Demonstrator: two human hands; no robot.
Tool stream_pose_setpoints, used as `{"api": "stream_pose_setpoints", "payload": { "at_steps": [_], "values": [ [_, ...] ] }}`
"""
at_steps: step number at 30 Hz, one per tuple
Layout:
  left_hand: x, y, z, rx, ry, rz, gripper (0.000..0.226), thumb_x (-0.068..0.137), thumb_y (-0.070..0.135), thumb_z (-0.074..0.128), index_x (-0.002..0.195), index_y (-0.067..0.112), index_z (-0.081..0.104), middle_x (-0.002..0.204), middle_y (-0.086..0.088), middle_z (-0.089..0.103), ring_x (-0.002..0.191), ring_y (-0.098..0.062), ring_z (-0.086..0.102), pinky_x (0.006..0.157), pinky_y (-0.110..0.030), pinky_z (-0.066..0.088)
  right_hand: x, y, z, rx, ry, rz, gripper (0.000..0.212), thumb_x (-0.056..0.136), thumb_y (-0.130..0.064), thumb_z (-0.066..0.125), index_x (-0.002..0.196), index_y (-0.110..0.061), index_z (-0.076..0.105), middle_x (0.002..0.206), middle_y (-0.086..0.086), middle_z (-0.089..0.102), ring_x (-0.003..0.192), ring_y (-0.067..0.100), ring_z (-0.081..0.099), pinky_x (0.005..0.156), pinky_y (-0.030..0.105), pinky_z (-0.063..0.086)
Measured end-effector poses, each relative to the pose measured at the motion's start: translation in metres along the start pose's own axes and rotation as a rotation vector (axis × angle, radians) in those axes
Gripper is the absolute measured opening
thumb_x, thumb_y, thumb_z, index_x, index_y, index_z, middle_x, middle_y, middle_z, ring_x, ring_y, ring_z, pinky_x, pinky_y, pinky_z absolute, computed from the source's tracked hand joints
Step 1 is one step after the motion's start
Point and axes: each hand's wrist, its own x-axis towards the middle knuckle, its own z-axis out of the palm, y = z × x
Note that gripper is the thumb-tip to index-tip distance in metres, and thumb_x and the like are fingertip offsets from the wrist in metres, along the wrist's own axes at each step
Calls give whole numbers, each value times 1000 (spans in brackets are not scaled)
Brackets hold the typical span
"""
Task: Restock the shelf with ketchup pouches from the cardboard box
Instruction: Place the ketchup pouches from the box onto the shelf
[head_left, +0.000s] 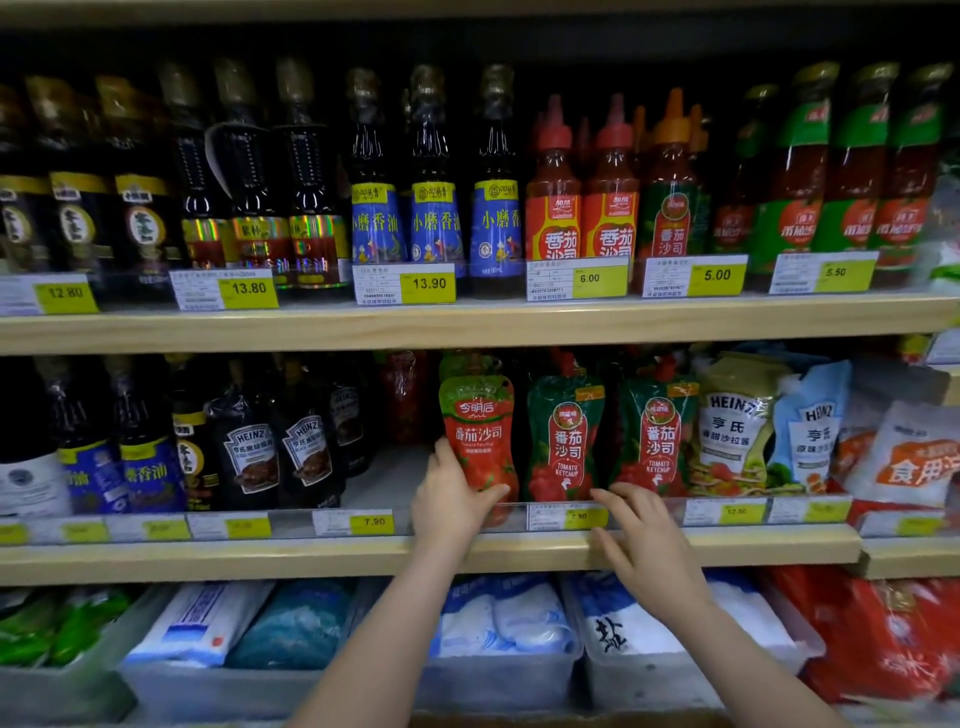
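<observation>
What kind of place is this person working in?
Most likely a grocery shop: wooden shelves carry bottled sauces, yellow price tags line their edges, and the left hand grips a ketchup pouch.

Upper shelf price tags (428, 283), left to right: 12.80, 13.80, 13.90, 6.00, 5.00, 5.50. Middle of frame: green ketchup pouches (563, 441) say TOMATO KETCHUP. HEINZ on dark bottles (249, 447) at left, HEINZ on pouches (732, 426) at right. Lower tag (371, 521): 7.90.
</observation>
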Motion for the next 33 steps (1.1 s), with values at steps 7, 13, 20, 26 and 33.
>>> {"api": "stream_pose_setpoints", "payload": {
  "at_steps": [7,13,20,26,33],
  "values": [
    [21,3,7,-51,-19,-59,72,68,30,80,120,8,35,117,-14,57,105,-33,58,84,-44,51,1,-1,9,-126,140,-87,32,81,-31,53,112,-27,57,101,-3,59,99,11,39,92,36,43],
    [39,-2,15,-72,-16,-70,70,69,26,79,121,10,35,118,-15,57,106,-34,58,85,-46,50,2,1,18,-134,192,-99,31,81,-29,49,110,-25,58,99,-1,60,99,14,43,91,40,44],
    [51,-4,19,-88,-44,-80,73,70,24,79,126,9,34,122,-15,56,110,-34,57,89,-45,49,2,2,19,-125,204,-110,33,81,-30,45,110,-23,59,100,1,61,98,15,45,89,41,47],
    [56,-6,23,-87,-46,-72,71,71,23,77,126,8,34,123,-16,55,111,-35,56,90,-44,48,2,2,20,-131,194,-104,34,80,-31,46,111,-24,58,101,1,61,99,15,44,90,41,47],
    [56,-8,25,-127,-46,-111,81,71,31,77,132,5,30,127,-18,50,114,-35,53,93,-47,48,2,-1,15,-140,174,-96,37,77,-30,46,110,-23,60,99,-1,60,97,13,40,88,41,49]
  ]
}}
